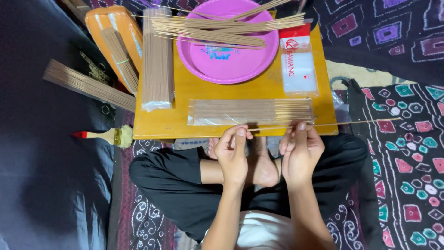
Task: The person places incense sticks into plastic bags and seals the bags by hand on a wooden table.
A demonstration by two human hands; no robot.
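Incense stick (pixel 333 124), thin and long, runs level along the board's near edge at 6 o'clock and pokes out toward 3 o'clock over the patterned cloth (pixel 407 153). Yellow board (pixel 185 90) sits above crossed legs. Pink plate (pixel 229 60) at 12 o'clock carries loose sticks (pixel 217 28). Clear sleeve of sticks (pixel 252 111) lies just behind the hands. Wrapped bundle (pixel 157 58) at 10 o'clock. Right hand (pixel 300 153) pinches the stick between thumb and fingertips; left hand (pixel 232 153) pinches its left end, fingers curled closed. Brush (pixel 108 135) at 9 o'clock.
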